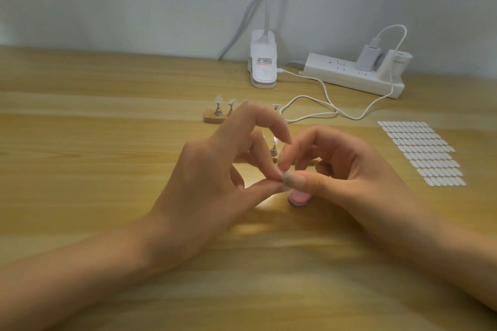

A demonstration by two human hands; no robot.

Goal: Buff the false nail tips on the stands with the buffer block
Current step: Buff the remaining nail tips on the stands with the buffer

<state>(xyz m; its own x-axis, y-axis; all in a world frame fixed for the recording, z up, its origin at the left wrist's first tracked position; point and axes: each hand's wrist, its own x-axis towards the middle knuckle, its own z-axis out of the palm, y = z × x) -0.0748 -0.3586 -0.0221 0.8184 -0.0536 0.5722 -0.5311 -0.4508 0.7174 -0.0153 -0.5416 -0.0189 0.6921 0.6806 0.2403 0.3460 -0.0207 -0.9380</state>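
My left hand [212,177] pinches a small clear false nail tip [284,179] between thumb and forefinger at the middle of the wooden table. My right hand [347,169] grips a pink buffer block [299,196], its thumb pressed on top, and the block touches the tip. Behind my hands a wooden stand [212,118] carries several metal holders with clear tips [217,100]. A second stand is mostly hidden by my fingers; one holder with a tip [274,145] shows between them.
A white clip lamp base [263,67] and a white power strip [352,75] with a plugged charger sit at the back, a white cable [322,113] looping forward. A sheet of white adhesive tabs [422,152] lies at right.
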